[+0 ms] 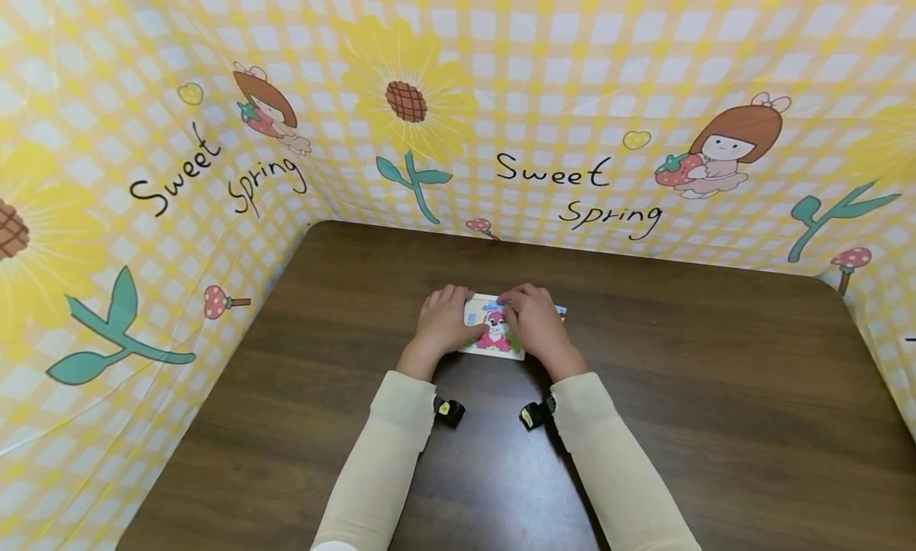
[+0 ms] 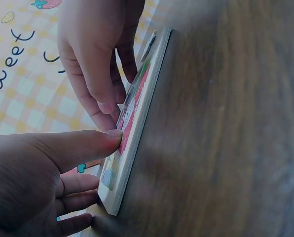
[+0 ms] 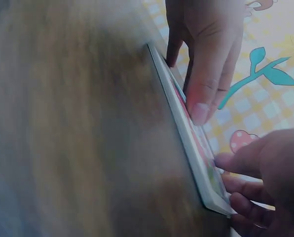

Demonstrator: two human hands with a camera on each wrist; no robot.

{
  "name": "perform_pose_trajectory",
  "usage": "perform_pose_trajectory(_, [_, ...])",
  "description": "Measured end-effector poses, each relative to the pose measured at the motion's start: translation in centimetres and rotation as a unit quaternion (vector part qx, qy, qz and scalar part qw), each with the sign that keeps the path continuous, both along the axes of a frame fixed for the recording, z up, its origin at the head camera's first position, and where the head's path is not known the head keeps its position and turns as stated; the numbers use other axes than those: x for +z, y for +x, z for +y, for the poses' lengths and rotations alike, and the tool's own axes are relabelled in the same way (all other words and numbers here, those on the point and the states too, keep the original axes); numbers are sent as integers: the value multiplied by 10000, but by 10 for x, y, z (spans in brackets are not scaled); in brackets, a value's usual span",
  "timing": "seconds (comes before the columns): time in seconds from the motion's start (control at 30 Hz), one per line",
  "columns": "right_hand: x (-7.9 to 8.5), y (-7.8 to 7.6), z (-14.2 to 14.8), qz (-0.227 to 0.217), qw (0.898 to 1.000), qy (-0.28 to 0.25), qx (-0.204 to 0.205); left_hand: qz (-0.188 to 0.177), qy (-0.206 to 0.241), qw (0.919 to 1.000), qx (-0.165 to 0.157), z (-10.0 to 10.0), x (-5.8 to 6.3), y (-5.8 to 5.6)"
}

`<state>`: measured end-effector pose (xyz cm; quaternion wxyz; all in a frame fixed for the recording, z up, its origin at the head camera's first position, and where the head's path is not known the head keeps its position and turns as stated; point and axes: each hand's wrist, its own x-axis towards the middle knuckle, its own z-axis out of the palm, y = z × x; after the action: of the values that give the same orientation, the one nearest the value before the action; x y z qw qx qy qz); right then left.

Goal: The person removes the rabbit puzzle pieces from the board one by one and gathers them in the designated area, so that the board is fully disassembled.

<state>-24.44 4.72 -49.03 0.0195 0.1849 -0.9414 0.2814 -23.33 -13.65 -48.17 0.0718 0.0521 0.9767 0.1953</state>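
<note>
A flat, pale-framed puzzle board [image 1: 494, 343] with a pink cartoon animal lies on the dark table. My left hand [image 1: 445, 322] holds its left side, thumb on the picture and fingers bent beside the edge, as the left wrist view shows. Over the upper right part of the board is my right hand [image 1: 535, 322]. In the right wrist view its thumb [image 3: 231, 162] touches the board's face and the other fingers curl by the edge. Part of the picture is hidden under both hands. A small blue and white flat thing [image 1: 561, 310] shows beyond the right hand, mostly covered.
Brown wood-grain table [image 1: 687, 392] surrounds the board. Yellow checked cloth [image 1: 458, 193] with printed flowers stands along the back and sides. Each wrist wears a black strap device, one at the left wrist [image 1: 449, 412] and one at the right wrist [image 1: 535, 414].
</note>
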Motion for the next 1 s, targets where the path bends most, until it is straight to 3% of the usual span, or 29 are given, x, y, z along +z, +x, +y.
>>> perform_pose_trajectory(0.17, [-5,-1,-4,-98,9989,-362,-265,-19,21,10000,22,0,1,2])
perform_pose_trajectory(0.5, [-11,-6,-8,-163,9970,-504,-571,-2,68,10000,30,-1,1,1])
perform_pose_trajectory(0.8, [-12,-6,-6,-194,9959,-707,-532,-21,94,9999,36,-1,3,2])
perform_pose_trajectory(1.0, [-11,-8,-1,-389,9951,-882,-236,-26,148,9999,39,-2,2,1])
